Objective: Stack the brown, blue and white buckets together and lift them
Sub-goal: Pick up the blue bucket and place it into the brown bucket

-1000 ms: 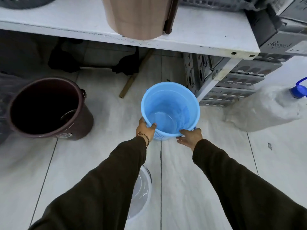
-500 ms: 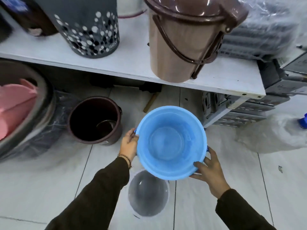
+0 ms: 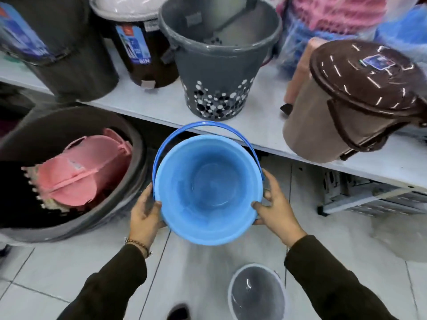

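Hands, both yours, raised in front of you with dark sleeves to the wrists. Your left hand [image 3: 144,219] cups the left side of the blue bucket [image 3: 208,190], fingers curled around the wall below the rim, a beaded bracelet [image 3: 139,243] at the wrist. Your right hand [image 3: 275,210] clasps the right side, thumb on the rim, fingers spread behind the wall. Bucket held in the air, mouth up and tipped a little toward you, inside bare; its darker blue handle [image 3: 203,128] swings out on the far side.

Below, on the tiled floor [image 3: 57,269]: white bucket [image 3: 256,294], translucent, upright, near your right sleeve and well under the blue one. Brown bucket of the task: you cannot tell where it is from this view.

Ahead, white shelf [image 3: 261,121], its front edge just beyond the handle. On it, left to right: a black bin [image 3: 69,49], a dark bin with a white lid [image 3: 141,40], a grey dotted bucket [image 3: 219,58], a tan bin with a brown lid [image 3: 351,98] leaning sideways. Left, on the floor: a large grey tub [image 3: 76,172] holding pink plastic ware [image 3: 80,172].
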`<state>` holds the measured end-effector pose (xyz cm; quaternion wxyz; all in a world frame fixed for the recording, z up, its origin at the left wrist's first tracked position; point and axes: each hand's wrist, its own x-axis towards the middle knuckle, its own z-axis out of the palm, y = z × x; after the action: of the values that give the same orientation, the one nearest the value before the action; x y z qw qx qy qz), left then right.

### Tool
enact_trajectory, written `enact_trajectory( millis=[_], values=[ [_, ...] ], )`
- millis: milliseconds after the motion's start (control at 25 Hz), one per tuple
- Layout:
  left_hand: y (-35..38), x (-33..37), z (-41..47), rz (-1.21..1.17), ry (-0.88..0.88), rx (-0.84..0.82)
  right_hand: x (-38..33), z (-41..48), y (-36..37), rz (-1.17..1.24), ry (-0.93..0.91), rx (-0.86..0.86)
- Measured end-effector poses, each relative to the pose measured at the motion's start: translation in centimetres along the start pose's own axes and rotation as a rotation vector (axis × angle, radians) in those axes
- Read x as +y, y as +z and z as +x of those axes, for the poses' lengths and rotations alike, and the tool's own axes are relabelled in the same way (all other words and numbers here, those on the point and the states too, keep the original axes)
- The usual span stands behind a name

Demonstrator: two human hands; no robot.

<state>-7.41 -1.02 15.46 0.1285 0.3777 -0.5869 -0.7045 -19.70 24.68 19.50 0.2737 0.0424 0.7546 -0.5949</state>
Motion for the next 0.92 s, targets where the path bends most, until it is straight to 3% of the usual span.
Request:
enact_trajectory(
  millis=[200,480,640,760,920],
  values=[
    [-3.4,-0.3,6.3,0.041,-0.024,0.078,0.0,6.5,6.7,-0.068,0.025,-0.008],
    [-2.7,-7.2,12.6,0.371,-0.151,0.135,7.2,12.1,10.6,-0.302,0.239,0.051],
    [-3.3,-11.9,13.8,0.536,-0.294,0.029,11.9,12.7,11.1,-0.312,0.346,0.046],
    [-3.3,-13.5,13.8,0.616,-0.361,-0.048,14.6,12.2,11.2,-0.374,0.316,0.050],
    [-3.1,-14.4,13.1,0.877,-0.234,-0.202,16.6,11.0,10.0,-0.477,0.297,0.070]
  ],
)
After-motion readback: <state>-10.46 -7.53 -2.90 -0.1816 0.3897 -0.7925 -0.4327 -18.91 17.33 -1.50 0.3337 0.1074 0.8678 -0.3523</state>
